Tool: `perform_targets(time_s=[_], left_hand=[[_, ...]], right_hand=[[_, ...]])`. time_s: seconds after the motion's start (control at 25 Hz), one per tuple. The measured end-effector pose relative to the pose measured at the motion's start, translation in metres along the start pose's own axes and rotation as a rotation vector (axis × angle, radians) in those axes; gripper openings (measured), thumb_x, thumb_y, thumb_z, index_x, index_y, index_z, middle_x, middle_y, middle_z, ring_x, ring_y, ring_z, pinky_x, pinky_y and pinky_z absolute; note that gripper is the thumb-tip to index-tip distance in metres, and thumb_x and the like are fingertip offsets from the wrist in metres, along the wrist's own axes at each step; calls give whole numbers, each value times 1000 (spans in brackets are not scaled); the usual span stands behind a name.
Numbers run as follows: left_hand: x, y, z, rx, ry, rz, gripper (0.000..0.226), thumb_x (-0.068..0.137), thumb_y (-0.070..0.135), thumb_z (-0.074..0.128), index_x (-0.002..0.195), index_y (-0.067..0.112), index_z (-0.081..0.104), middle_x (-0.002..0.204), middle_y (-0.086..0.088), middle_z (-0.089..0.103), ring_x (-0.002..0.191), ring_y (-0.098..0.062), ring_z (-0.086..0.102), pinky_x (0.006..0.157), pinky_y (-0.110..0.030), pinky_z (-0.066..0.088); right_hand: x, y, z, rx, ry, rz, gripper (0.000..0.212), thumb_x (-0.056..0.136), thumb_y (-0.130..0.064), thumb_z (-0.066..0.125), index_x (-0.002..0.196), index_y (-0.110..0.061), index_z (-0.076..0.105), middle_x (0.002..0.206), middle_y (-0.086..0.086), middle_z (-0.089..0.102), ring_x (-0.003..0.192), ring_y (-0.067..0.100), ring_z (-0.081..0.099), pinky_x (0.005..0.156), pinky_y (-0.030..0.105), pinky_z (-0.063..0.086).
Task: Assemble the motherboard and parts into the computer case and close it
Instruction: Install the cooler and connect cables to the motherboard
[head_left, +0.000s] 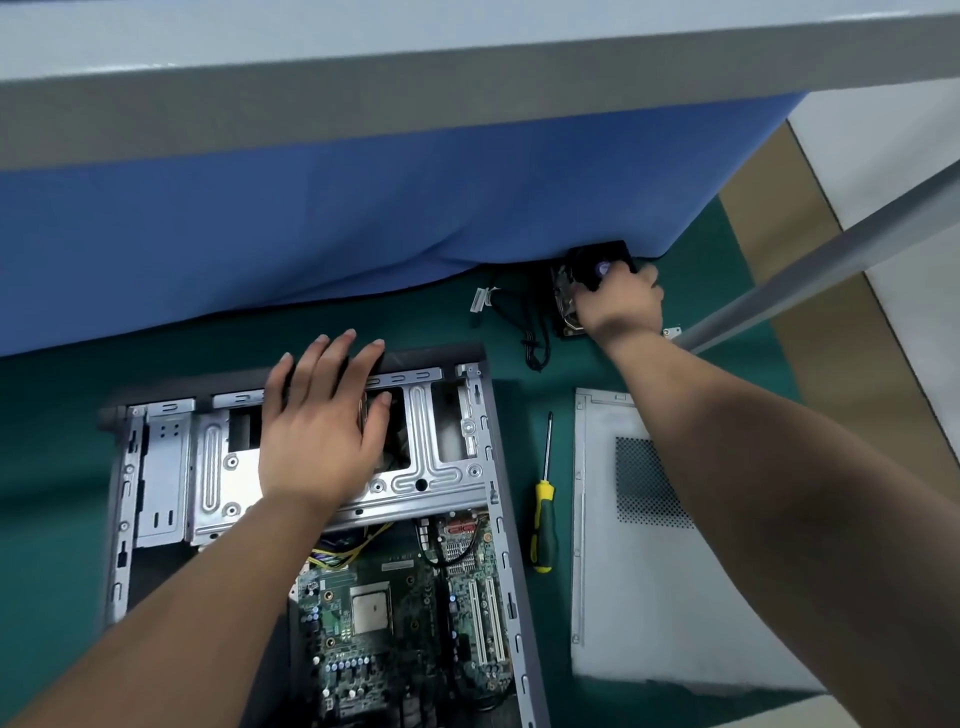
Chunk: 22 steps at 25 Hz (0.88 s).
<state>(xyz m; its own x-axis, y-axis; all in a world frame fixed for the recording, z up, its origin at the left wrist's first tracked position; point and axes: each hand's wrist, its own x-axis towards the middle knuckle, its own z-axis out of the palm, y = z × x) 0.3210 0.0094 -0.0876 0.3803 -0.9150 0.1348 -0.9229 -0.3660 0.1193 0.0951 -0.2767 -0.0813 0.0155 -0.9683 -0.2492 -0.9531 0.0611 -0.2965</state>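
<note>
The open computer case (498, 499) lies flat on the green mat, with the green motherboard (395, 618) inside its lower half and a bare CPU socket (371, 607) in the middle. My left hand (322, 426) rests flat with spread fingers on the silver drive cage (218, 467) at the case's far end. My right hand (618, 301) reaches far right and grips a black CPU cooler fan (592, 265) by the blue cloth's edge. The fan's black cable (535, 332) trails left on the mat.
A yellow-and-black screwdriver (543, 519) lies right of the case. The grey side panel (639, 571) with a vent grid lies further right. Blue cloth (363, 218) hangs at the back under a grey shelf. A metal pole (810, 265) slants at the right.
</note>
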Motion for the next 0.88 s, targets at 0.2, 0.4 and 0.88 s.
perform_targets(time_s=[0.2,0.4,0.88], left_hand=[[1,0,-2,-20,-2,-2,52,101,48,34,151,34,38,158,3,39,151,-20,27,126,-45,12],[1,3,-14,-95,-60,-11,54,100,50,32,151,33,41,159,4,39,152,-18,26,126,-43,11],[-82,-17,-88,-1576,-481,-500,50,88,56,65,128,26,67,125,0,73,119,-26,66,108,-49,48]], right_hand=[[-40,5,-18,66,44,-43,49,93,-52,61,118,-10,61,140,16,43,124,39,45,98,41,43],[-121,-9,-55,237,139,-254,38,82,-54,70,90,-18,62,131,9,53,113,35,57,95,39,50],[-309,-42,-33,149,-146,-876,31,82,-46,80,89,-21,64,148,4,47,134,28,44,108,41,43]])
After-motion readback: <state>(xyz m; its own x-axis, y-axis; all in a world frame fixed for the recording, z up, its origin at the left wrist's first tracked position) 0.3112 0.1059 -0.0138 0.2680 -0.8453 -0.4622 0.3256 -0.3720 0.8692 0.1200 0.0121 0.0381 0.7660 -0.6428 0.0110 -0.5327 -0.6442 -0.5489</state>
